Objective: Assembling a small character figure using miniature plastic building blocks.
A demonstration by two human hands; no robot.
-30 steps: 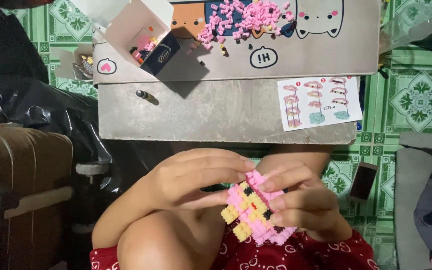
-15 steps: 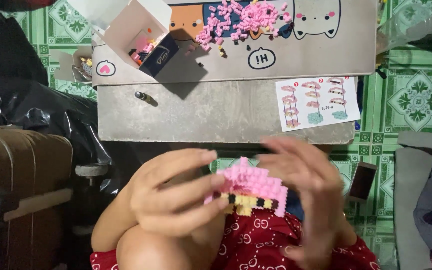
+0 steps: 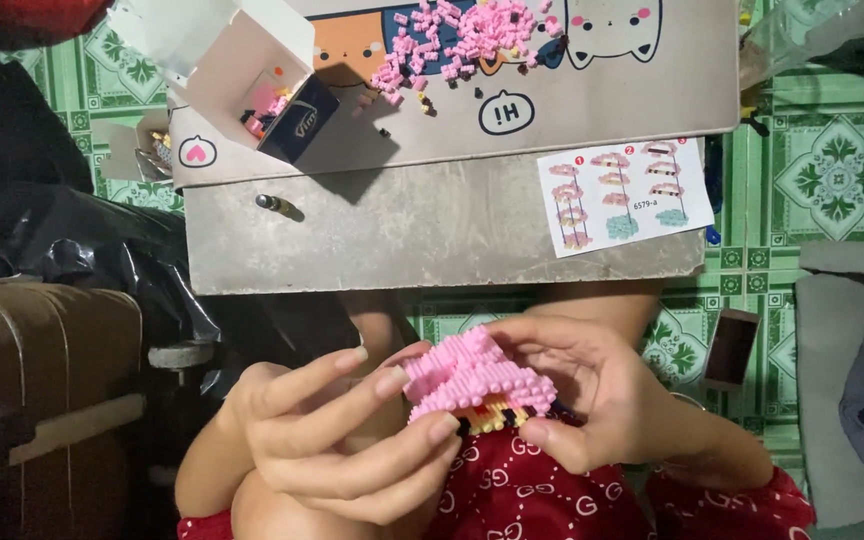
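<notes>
Both hands, left hand and right hand, grip the pink brick model between them.

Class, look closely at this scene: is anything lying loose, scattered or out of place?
Yes. Pink bricks lie strewn in a loose heap across the grey table instead of in the open box, which is tipped on its side. Both hands, left and right, hold the pink brick model.

Both hands raised before the lap, palms turned inward. Left hand: fingers extended rightward, thumb uppermost, fingertips pinching. Right hand: fingers curled leftward, thumb below, cupped in a closed grip. The two sets of fingertips nearly meet.
</notes>
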